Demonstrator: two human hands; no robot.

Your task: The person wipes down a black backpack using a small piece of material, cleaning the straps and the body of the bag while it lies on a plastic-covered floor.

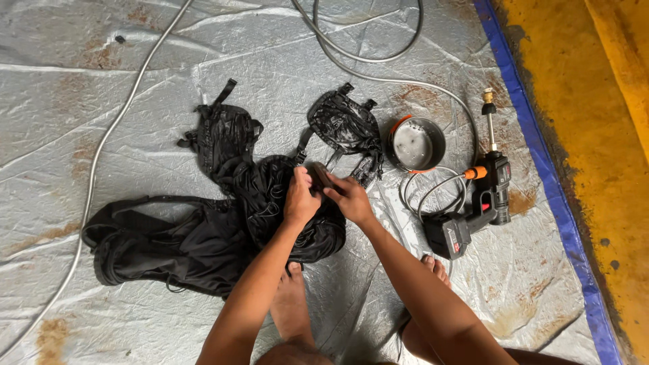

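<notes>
A wet black backpack (pixel 203 230) lies spread out on a silver tarp (pixel 81 101), its straps (pixel 345 125) flung toward the top. My left hand (pixel 299 197) grips the bag's fabric near its middle. Just to its right, my right hand (pixel 348 196) holds a small dark brush-like object (pixel 320 174) against the same spot. Both hands nearly touch. My bare feet (pixel 292 301) rest on the tarp below the bag.
A small metal pot (pixel 417 143) with an orange rim stands right of the straps. A black and orange cordless spray gun (pixel 481 199) lies further right, with coiled hose (pixel 433 189). White hoses (pixel 101 145) cross the tarp. A blue tarp edge (pixel 541 155) borders yellow floor (pixel 602 135).
</notes>
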